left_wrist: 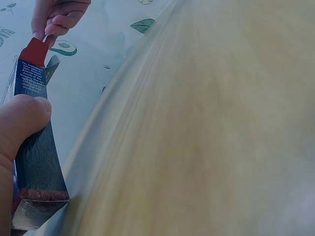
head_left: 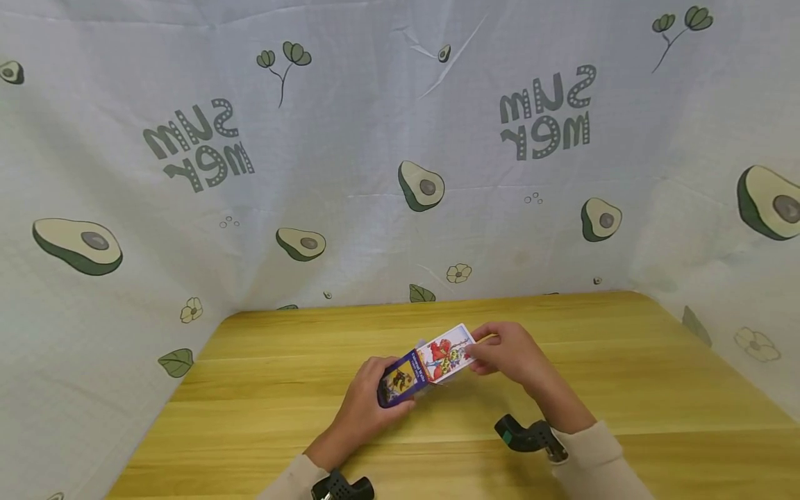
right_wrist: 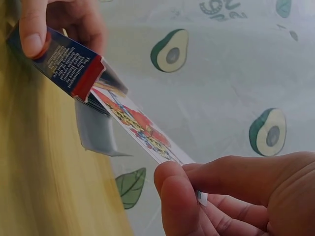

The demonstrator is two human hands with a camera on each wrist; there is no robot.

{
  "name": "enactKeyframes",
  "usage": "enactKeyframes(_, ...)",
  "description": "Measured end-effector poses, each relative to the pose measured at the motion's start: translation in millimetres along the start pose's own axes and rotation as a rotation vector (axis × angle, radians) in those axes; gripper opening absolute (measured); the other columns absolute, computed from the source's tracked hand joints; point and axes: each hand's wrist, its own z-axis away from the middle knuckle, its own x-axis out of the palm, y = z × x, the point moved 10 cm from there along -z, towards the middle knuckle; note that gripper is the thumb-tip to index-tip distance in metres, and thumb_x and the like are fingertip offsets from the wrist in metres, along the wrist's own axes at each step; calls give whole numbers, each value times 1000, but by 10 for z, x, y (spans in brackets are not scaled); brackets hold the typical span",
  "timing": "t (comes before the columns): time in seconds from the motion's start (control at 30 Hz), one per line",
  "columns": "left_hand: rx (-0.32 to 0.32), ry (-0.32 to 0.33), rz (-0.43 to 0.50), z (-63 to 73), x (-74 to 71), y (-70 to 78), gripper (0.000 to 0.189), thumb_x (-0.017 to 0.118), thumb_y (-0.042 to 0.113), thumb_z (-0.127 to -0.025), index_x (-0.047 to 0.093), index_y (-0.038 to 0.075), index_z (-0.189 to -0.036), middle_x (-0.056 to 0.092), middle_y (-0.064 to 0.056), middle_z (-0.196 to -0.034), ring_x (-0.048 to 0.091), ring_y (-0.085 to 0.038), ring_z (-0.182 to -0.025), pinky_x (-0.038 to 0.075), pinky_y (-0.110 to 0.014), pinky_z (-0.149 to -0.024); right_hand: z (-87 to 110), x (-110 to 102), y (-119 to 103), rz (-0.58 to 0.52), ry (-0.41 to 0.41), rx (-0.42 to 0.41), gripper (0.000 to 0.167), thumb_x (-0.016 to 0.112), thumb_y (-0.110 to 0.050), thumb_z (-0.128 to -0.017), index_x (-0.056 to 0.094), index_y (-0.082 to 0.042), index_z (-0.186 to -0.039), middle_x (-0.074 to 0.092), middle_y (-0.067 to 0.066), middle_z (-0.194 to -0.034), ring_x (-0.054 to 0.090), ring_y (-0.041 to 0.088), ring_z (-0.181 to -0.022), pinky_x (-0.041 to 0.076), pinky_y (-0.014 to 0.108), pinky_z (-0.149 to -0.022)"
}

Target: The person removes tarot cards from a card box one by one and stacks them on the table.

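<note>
My left hand (head_left: 365,401) grips a dark blue tarot card box (head_left: 400,382) with a yellow picture on its front, tilted up toward the right. In the left wrist view the thumb (left_wrist: 24,115) presses along the box's narrow side. A white-edged picture card (head_left: 445,353) with red and yellow artwork sticks most of the way out of the box's open end. My right hand (head_left: 509,351) pinches its outer end between thumb and fingers. From the right wrist, the card (right_wrist: 142,129) looks thin, its inner end hidden inside the box. A loose flap (right_wrist: 93,129) hangs below the opening.
Both hands are above a yellow wood-grain table (head_left: 281,389). Behind and beside it hangs a pale cloth (head_left: 362,125) printed with avocados, leaves and mirrored lettering. Each wrist wears a small black camera, such as the right one (head_left: 528,436).
</note>
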Motion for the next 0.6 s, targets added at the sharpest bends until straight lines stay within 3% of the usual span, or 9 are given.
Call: enactKeyframes(0.6, -11, 7, 6, 2, -18, -1, 68, 81, 38, -75, 52, 15, -132, 54, 5, -115, 50, -9, -97, 48, -29, -82, 24, -437, 63, -52, 51, 5, 42, 61, -18, -95, 51, 13, -122, 68, 15, -93, 68, 18, -71, 56, 30, -69)
